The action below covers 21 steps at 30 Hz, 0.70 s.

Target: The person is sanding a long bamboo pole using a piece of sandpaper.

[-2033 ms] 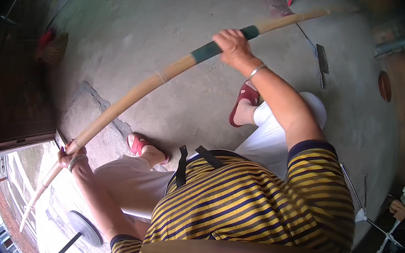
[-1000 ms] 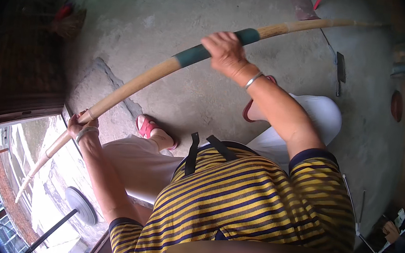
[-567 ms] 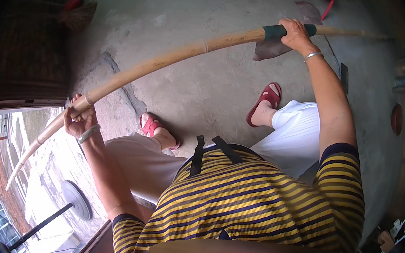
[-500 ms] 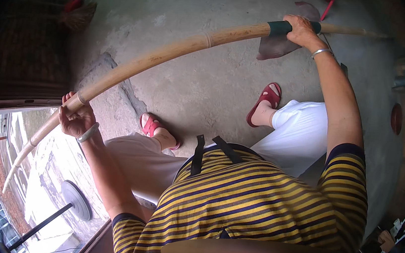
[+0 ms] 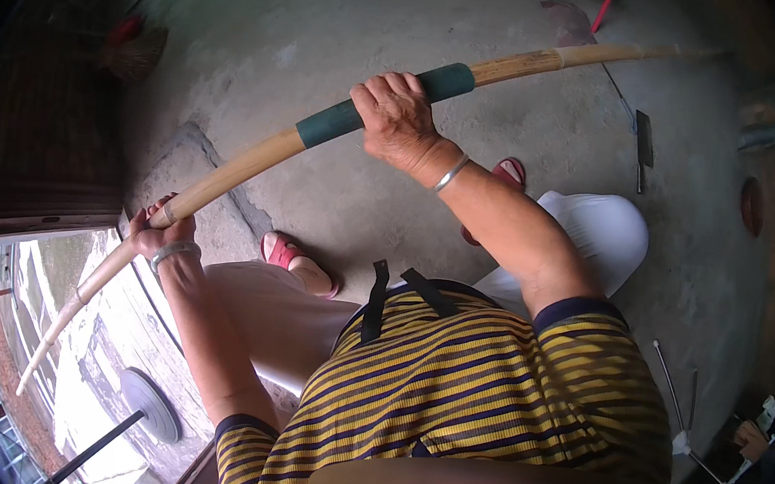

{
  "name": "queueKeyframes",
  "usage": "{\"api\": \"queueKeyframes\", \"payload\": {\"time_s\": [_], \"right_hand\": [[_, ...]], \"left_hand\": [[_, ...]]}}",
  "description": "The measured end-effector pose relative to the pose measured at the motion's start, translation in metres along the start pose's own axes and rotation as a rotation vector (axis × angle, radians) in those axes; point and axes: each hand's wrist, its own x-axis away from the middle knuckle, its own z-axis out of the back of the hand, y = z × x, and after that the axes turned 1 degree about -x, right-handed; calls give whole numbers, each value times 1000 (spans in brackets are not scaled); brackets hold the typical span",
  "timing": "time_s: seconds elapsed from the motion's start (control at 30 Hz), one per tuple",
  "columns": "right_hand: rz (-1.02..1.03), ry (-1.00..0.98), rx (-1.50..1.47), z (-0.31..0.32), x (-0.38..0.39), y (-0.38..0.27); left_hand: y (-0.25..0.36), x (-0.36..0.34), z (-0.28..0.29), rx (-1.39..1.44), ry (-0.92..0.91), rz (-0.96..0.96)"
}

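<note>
A long, curved bamboo pole point(image 5: 238, 168) stretches from the lower left to the far right, held above the floor. Around its middle sits a dark green sleeve point(image 5: 329, 124). My right hand point(image 5: 400, 119) is closed over this sleeve, with knuckles up and a bangle on the wrist. Farther left, my left hand point(image 5: 155, 233) grips the bare bamboo beside a joint, its fingers partly hidden by the pole. Beyond the left hand, the pole's thin end hangs over the bright opening.
Bright daylight shows through an opening at lower left, with a grey round base point(image 5: 149, 404) there. Red stool-like legs point(image 5: 606, 1) stand at the top. A dark flat piece point(image 5: 644, 139) lies right of my knee. White rods point(image 5: 682, 440) lie at lower right. My red slippers point(image 5: 281, 252) rest on concrete.
My right hand has come left and nearer, and the green sleeve has moved along the bamboo toward my left hand. The pole's ends have shifted only slightly. My left hand stays near the same joint.
</note>
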Motion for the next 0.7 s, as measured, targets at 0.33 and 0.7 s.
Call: {"api": "queueKeyframes", "payload": {"time_s": [0.33, 0.7], "right_hand": [[-306, -26, 206, 45, 59, 160], [-334, -96, 217, 63, 76, 197]], "left_hand": [[1, -10, 6, -37, 43, -8], [8, -13, 6, -58, 157, 36]]}}
